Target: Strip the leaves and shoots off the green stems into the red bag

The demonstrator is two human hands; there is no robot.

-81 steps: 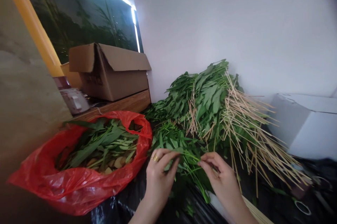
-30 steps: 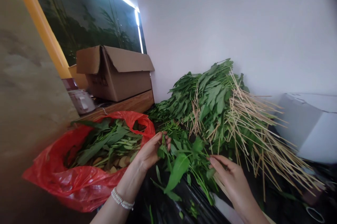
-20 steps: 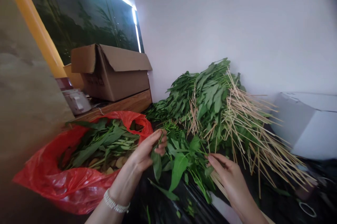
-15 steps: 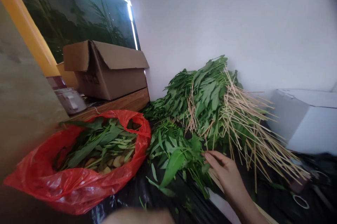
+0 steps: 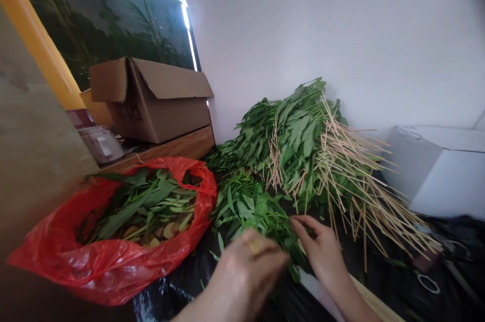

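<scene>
My left hand, with a gold ring on one finger, is over the near edge of a heap of loose green leaves. Its fingers are curled together and smeared by motion; whatever they hold is hidden. On the right side of that heap, my right hand has thumb and fingertips drawn together at the leaves. I cannot make out what is pinched there. Beneath the right forearm lies a bundle of thin pale sticks. Behind both hands rises a big pile of leafy greens on thin sticks, stick ends pointing right.
A red plastic bag with leaves and pale round slices stands at left. An open cardboard box and a white cup sit on a wooden ledge. To the right are a white box and a white ring on black plastic.
My left hand has risen from the bottom edge to the leaves, beside my right hand. The right hand has hardly moved. A large bright leaf by the right hand no longer shows.
</scene>
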